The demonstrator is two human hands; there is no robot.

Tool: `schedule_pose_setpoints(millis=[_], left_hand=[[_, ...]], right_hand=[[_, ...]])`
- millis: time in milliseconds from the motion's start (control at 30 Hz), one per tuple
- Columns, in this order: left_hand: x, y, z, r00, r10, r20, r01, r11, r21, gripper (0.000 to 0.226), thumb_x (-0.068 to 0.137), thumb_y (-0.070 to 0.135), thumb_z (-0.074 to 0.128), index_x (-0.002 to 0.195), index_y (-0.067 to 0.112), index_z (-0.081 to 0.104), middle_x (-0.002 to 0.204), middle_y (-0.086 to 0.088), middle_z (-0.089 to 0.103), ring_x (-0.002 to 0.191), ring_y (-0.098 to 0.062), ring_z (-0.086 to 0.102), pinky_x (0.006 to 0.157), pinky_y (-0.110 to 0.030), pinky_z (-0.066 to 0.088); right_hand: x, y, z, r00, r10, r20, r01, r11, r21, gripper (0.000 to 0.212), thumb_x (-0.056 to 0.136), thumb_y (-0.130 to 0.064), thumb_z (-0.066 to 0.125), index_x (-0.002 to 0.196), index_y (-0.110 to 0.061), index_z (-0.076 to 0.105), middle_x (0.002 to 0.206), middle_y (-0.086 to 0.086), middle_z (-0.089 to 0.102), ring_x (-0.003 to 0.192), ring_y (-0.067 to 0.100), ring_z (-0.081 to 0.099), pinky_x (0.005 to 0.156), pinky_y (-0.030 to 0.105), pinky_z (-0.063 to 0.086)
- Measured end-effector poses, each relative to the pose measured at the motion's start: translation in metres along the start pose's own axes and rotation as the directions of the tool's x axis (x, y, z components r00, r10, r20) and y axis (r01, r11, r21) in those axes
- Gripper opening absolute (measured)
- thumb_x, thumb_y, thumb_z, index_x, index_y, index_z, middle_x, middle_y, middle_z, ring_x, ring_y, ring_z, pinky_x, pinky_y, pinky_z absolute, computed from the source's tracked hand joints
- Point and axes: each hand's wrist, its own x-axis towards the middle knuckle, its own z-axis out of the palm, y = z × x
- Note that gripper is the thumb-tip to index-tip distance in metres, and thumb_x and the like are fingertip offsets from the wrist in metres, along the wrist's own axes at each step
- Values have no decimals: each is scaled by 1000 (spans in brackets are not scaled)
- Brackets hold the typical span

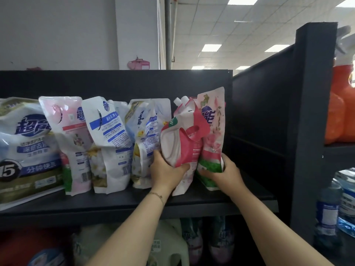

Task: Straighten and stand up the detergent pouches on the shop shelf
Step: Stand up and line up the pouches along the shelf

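A row of detergent pouches stands on the black shelf (119, 200). My left hand (165, 171) grips the lower part of a red-and-white pouch (184, 139), which slumps with its top folded over to the right. Just to its right, my right hand (224, 174) holds the bottom of a pink floral pouch (213, 131) that stands upright against the shelf's right end. To the left stand a blue-and-white pouch (146, 143), a white pouch with blue labels (109, 143) and a pink-and-white pouch (71, 143), all leaning a little.
A large white-and-blue detergent bag (25, 148) fills the shelf's left end. A black divider panel (261, 120) closes the right side. Orange spray bottles (343, 112) and blue bottles (330, 210) stand on the neighbouring rack. More pouches sit on the shelf below.
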Motion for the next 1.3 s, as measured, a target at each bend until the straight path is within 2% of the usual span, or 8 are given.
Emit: schedule_pose_setpoints(millis=[167,300,400,533,633,800,1000,1300], left_hand=[[-5,3,17,996,-85,0,85,986,-143,65,66,15,82,120,19,47,111,4,59,102,-18,59,79,-27,45],[-16,12,42,988,-147,-50,134,969,-208,89,48,39,76,129,22,42,124,1,56,116,-21,54,100,-41,46],[-29,28,58,979,-194,-59,179,963,-203,105,54,44,70,146,19,26,146,-3,40,138,-26,33,118,-45,20],[-33,38,64,973,-216,78,224,967,-118,121,58,50,65,153,12,-1,161,-5,6,148,-17,3,119,-38,-7],[-32,40,56,970,-203,133,219,968,-125,119,52,52,56,152,11,8,158,-5,14,147,-20,10,120,-43,2],[-35,20,30,994,-102,42,95,985,145,53,79,37,61,119,11,38,127,-6,40,123,-27,38,101,-43,35],[-35,18,25,940,-281,-192,314,934,171,71,67,44,72,118,13,32,130,-6,34,122,-28,33,98,-49,35],[-33,12,20,969,-234,-84,236,972,6,45,70,41,72,100,17,49,97,0,64,91,-25,63,85,-37,53]], right_hand=[[0,2,2,999,-30,21,30,999,-29,37,76,-24,80,107,-34,64,94,-10,73,86,5,70,81,35,58],[1,2,6,999,-24,-34,23,999,-23,32,78,-26,78,105,-32,64,89,-6,72,81,8,70,68,28,58],[3,-2,7,994,36,-106,-34,999,28,39,83,-28,72,116,-22,53,93,-2,68,79,13,68,51,20,51],[7,-2,5,965,117,-233,-105,993,62,55,84,-25,69,125,-19,33,98,3,60,82,18,63,59,28,49],[9,2,7,940,152,-306,-143,988,49,68,69,-29,76,120,-21,32,112,11,56,94,26,61,76,41,55],[8,0,4,914,197,-355,-178,980,85,64,69,-26,81,111,-23,34,117,11,52,96,28,58,73,36,50],[5,-1,3,911,154,-382,-140,988,64,58,68,-31,86,107,-27,44,118,11,55,94,25,59,63,27,45],[4,-1,7,901,140,-410,-104,989,109,52,66,-45,85,108,-23,62,112,10,61,92,24,64,80,38,55]])
